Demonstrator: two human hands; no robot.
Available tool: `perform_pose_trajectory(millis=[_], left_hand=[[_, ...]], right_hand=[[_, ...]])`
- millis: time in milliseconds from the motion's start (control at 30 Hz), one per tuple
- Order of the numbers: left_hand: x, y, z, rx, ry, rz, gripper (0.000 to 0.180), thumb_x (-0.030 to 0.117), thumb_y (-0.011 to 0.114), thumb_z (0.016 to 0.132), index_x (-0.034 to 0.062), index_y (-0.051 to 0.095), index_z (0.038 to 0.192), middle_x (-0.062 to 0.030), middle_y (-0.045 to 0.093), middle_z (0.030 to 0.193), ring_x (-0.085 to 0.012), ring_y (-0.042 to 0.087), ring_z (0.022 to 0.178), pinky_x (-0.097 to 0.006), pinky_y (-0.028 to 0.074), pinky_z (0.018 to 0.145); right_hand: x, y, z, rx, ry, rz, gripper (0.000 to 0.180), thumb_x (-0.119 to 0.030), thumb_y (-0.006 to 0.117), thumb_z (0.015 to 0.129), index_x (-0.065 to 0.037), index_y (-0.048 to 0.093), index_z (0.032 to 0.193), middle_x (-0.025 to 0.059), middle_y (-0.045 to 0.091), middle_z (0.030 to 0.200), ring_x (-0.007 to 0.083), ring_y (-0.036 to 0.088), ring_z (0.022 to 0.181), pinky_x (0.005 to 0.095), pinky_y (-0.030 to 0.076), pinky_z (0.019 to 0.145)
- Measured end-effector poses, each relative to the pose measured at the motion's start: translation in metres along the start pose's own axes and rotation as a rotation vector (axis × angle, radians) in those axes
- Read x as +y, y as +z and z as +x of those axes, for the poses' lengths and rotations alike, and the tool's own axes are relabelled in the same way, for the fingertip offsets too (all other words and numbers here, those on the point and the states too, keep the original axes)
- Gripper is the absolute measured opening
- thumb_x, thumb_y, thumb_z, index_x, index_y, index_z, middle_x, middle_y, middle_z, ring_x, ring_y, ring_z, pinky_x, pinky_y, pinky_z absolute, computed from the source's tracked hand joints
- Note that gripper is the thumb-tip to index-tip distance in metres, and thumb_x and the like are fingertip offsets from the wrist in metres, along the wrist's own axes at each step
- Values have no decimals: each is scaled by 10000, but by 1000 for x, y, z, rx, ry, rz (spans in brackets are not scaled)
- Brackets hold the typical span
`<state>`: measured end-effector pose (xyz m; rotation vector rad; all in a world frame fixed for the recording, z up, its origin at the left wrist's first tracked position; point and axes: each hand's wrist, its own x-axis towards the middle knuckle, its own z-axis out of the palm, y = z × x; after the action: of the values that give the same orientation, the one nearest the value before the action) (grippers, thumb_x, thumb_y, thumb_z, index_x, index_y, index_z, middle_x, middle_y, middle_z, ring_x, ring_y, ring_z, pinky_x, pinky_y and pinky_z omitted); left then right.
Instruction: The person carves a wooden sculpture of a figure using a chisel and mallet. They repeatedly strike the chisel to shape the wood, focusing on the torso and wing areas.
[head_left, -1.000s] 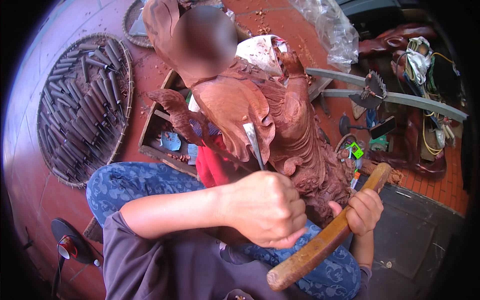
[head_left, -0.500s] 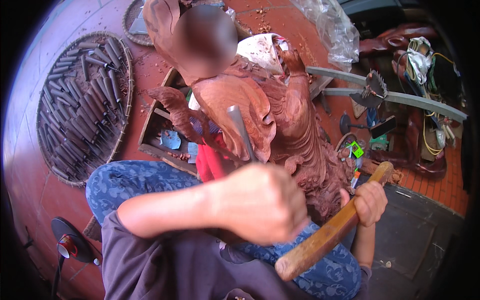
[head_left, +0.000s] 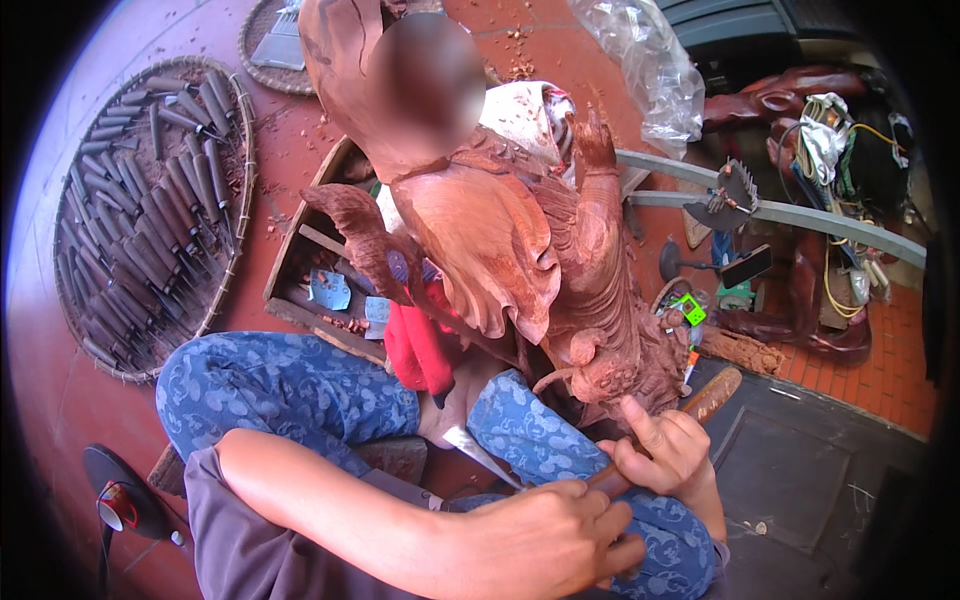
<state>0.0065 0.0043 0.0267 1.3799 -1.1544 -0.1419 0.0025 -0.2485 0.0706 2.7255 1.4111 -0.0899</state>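
A carved figure of reddish wood (head_left: 590,270), with a long flowing beard and a raised hand, leans in front of my knees. Down at my lap, my left hand (head_left: 550,540) is closed around a chisel (head_left: 480,455), whose metal blade sticks out up and to the left; its handle is hidden in the grip. Beside the figure's base, my right hand (head_left: 662,450) has its fingers curled at a wooden mallet (head_left: 712,397), index finger raised. The mallet's lower end disappears behind my left hand, and the two hands are close together.
Left, a round woven basket (head_left: 245,130) holds several dark-handled chisels. A wooden tray (head_left: 330,325) and red cloth (head_left: 415,345) lie behind my knees. To the right are a metal bar (head_left: 850,225), a phone on a stand (head_left: 745,265) and a dark board (head_left: 770,470).
My left hand has drawn the chisel away from the figure, down to my lap. The mallet has dropped lower beside it, and my right index finger has straightened. The view has shifted slightly.
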Motion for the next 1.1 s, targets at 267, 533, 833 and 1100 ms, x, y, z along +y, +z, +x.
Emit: perform_pose_trajectory(millis=[267,533,833,1100], left_hand=[[-4,-5,-4,-64,-5,-168,213,265,622,858,60,569,877,-98,574,727,-249,617,675,-352,533,597],[-6,-16,-7,-205,-145,-292,243,281,590,922,38,586,912,-86,613,748,-240,608,579,-340,504,495],[1,-39,-11,6,-272,-984,331,159,454,935,17,563,1213,-237,583,1148,-391,553,1108,-508,462,956],[-2,-17,-3,180,-182,-678,372,211,578,917,-3,463,1198,-213,554,1092,-404,586,1006,-475,490,824]], right_hand=[[4,3,2,-88,51,-30,195,-152,742,766,-117,551,776,133,674,1236,147,492,528,267,418,497],[4,-1,3,-110,92,-21,193,-154,750,779,-113,561,778,67,686,1232,151,478,544,281,408,501],[1,3,3,-84,148,-21,201,-171,779,745,-111,587,749,54,691,1228,148,481,547,282,401,503],[4,-1,0,-104,141,-16,185,-181,774,757,-108,604,765,58,690,1230,158,495,548,297,418,519]])
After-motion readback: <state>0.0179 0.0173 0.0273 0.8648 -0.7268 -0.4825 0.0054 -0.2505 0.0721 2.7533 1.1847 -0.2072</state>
